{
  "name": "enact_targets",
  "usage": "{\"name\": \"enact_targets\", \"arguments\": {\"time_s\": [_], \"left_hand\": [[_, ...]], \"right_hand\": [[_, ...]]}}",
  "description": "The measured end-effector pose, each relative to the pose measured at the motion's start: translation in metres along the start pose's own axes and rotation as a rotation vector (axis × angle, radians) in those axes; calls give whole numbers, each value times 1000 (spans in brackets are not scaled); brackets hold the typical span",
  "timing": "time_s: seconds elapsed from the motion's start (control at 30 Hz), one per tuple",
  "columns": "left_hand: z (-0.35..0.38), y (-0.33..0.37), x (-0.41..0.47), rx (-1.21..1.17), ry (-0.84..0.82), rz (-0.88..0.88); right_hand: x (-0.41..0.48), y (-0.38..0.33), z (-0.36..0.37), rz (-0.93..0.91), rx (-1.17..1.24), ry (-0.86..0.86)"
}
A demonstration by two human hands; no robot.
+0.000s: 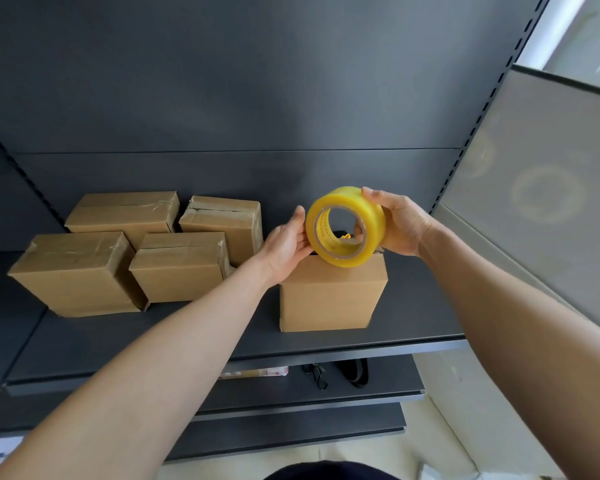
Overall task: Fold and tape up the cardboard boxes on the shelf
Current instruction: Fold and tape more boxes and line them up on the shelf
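Note:
A yellow roll of clear packing tape point(373, 216) is held upright just above a small cardboard box point(329, 296) that stands on the dark shelf point(201, 337). My right hand point(400, 225) grips the roll from the right, a finger hooked through its core. My left hand point(286, 245) touches the roll's left rim with thumb and fingertips. The box's top is mostly hidden behind the roll and my hands. Several taped cardboard boxes point(77, 271) sit grouped on the left of the same shelf.
The shelf's front edge point(361, 353) runs below the box. Lower shelves hold a small carton point(257, 372) and dark straps point(354, 372). A grey side panel point(541, 188) stands at the right, the dark back wall point(239, 98) behind.

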State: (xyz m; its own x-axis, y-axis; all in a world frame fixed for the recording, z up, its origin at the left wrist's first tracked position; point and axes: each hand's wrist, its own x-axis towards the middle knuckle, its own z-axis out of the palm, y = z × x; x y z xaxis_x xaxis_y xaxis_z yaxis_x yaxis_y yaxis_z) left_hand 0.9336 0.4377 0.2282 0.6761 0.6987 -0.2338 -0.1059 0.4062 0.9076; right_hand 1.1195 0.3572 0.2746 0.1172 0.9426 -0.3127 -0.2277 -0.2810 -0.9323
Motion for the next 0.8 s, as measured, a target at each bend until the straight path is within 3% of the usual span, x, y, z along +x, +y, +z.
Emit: {"name": "enact_targets", "arguments": {"time_s": [0.07, 0.17, 0.27, 0.47, 0.6, 0.8], "left_hand": [[1, 2, 1, 39, -33, -5], [6, 6, 1, 69, -62, -8], [9, 9, 1, 65, -83, 1], [7, 6, -2, 43, -173, 0], [6, 2, -3, 55, -160, -6], [22, 21, -6, 209, -156, -49]], "right_hand": [[-4, -7, -5, 16, -29, -97], [-8, -14, -4, 45, -44, -109], [-9, -16, 2, -15, -62, -7], [-7, -1, 9, -99, -187, 379], [-9, 2, 10, -135, -157, 434], [-8, -10, 22, -145, -359, 439]]}}
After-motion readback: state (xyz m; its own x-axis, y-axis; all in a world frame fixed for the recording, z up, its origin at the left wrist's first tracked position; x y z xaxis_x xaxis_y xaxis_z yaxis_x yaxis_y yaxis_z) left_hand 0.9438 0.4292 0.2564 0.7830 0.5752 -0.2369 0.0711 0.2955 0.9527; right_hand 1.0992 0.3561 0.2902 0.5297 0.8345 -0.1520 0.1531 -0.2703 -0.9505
